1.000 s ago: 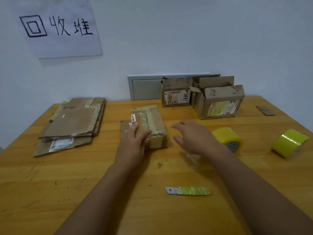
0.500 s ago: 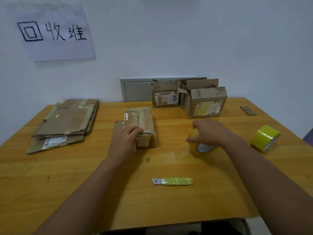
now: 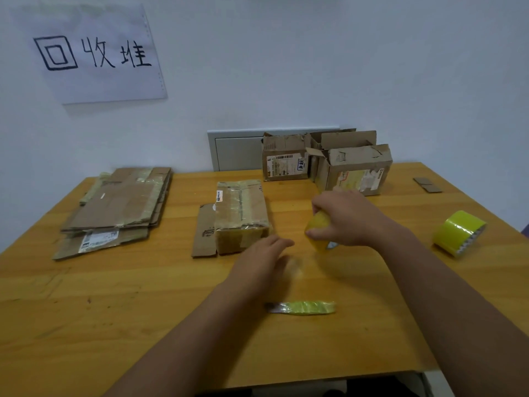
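The left hand [image 3: 263, 259] has quit the box [image 3: 243, 216], fingers loosely spread; the tape roll [image 3: 317, 227], gripped by the right hand [image 3: 346, 219], lies just rightward

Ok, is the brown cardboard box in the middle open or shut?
Shut. The brown cardboard box has its top flat under clear tape strips.

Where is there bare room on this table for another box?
Bare: the table's near-left corner before the flattened cardboard stack, and the strip between it and the taped box. Crowded: around left hand, right hand, tape roll.
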### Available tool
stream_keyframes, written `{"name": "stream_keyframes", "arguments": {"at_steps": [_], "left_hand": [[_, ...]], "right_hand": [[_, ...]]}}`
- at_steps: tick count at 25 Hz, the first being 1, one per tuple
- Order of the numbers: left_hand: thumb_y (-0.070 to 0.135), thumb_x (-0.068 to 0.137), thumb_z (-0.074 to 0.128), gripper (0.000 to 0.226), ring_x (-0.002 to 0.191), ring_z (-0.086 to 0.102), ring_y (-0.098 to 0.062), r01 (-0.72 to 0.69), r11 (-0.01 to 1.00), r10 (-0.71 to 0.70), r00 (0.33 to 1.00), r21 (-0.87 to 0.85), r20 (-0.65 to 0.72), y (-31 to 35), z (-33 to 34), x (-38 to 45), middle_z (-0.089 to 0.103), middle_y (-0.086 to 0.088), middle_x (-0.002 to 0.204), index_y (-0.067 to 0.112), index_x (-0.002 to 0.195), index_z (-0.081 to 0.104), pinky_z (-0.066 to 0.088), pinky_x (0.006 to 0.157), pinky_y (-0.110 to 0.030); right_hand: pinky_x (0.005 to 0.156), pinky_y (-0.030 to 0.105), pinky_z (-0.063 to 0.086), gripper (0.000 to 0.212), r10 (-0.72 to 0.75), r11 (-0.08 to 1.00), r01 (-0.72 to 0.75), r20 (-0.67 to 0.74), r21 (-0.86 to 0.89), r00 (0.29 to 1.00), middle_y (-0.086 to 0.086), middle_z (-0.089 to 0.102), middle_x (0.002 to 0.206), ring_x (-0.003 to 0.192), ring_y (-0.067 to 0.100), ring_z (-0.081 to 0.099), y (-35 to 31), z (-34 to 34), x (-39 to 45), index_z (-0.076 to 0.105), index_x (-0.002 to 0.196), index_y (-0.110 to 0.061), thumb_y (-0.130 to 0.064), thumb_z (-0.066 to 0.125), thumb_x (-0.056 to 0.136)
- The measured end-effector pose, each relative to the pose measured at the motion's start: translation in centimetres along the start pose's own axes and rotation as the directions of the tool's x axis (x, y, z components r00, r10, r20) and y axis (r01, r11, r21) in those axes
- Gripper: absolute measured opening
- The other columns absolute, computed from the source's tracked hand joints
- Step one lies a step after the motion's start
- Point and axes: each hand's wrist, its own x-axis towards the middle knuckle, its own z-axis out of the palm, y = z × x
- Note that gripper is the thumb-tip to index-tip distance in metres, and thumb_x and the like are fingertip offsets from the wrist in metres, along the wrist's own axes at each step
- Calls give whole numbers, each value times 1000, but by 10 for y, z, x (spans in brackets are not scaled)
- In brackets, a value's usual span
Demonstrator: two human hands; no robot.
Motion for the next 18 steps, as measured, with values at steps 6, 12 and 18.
{"name": "stream_keyframes", "arguments": {"at_steps": [6, 12, 18], "left_hand": [[21, 92, 64, 15, 102, 57, -19, 192, 973, -151, 950, -129, 273, -2, 15, 27, 59, 2, 107, 15, 105, 70, 41, 83, -25], [16, 95, 54, 15, 102, 54, -16, 66, 997, -72, 953, 31, 295, 5, -5, 24, 64, -1, 105, 15, 101, 67, 44, 82, -30], [30, 94, 55, 10, 97, 49, -13, -14, 1000, 9, 945, 12, 326, 9, -35, 17, 58, 5, 98, 22, 97, 60, 44, 81, -29]], "right_hand": [[79, 28, 27, 32, 10, 997, -7, -48, 79, 999, -13, 50, 91, 90, 12, 43, 12, 7, -17, 49, 91, -31, -58, 62, 83], [77, 30, 30, 32, 70, 978, -53, -77, 203, 995, -17, 47, 88, 88, 11, 43, 34, 20, -33, 52, 92, -29, -57, 65, 83], [71, 29, 33, 32, 70, 950, -43, -77, 311, 995, -16, 50, 87, 85, 8, 44, 35, 14, -33, 53, 88, -30, -57, 68, 78]]}}
